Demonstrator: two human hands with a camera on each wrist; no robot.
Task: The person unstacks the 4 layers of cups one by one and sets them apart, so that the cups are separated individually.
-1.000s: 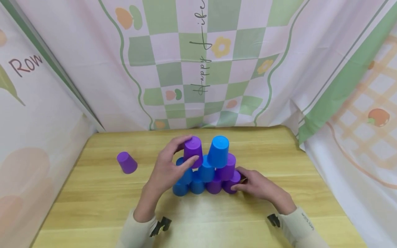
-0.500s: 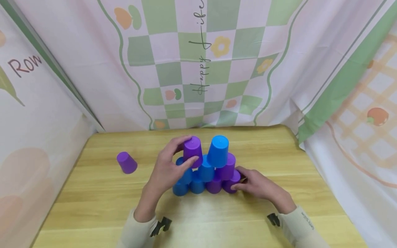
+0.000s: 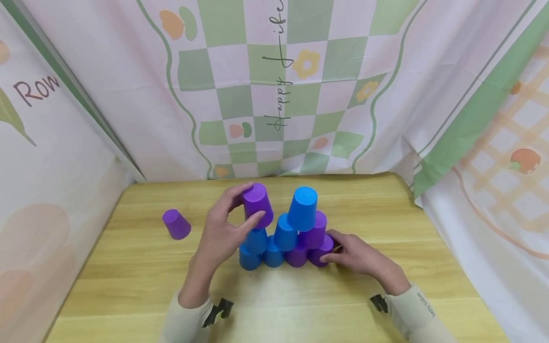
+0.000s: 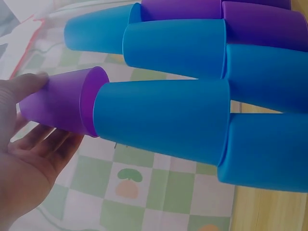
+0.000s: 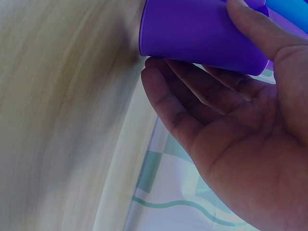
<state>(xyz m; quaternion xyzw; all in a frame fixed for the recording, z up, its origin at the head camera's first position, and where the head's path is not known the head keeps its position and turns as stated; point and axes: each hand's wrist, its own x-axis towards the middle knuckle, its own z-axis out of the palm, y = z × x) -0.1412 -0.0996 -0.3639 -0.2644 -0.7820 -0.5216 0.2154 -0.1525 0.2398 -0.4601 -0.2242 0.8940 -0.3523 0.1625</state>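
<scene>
My left hand (image 3: pixel 227 236) grips an upside-down purple cup (image 3: pixel 257 206) between thumb and fingers, above the left end of a stack of cups. It tilts, its rim right at the base of the second-row left blue cup (image 4: pixel 161 120). To its right a blue cup (image 3: pixel 302 209) stands upside down in the third row. The second row also has a middle blue cup (image 3: pixel 285 233) and a purple cup (image 3: pixel 316 231). With thumb and fingers, my right hand (image 3: pixel 358 257) holds the purple cup (image 5: pixel 202 36) at the bottom row's right end, where it stands on the table.
A lone purple cup (image 3: pixel 176 224) stands upside down at the left of the wooden table (image 3: pixel 283 309). More blue and purple cups make up the bottom row. A patterned curtain (image 3: pixel 274 95) hangs behind the table's far edge, with more cloth on both sides.
The left hand has shifted left with its purple cup, which now tilts and stands farther from the third-row blue cup. The right hand keeps its place on the bottom cup.
</scene>
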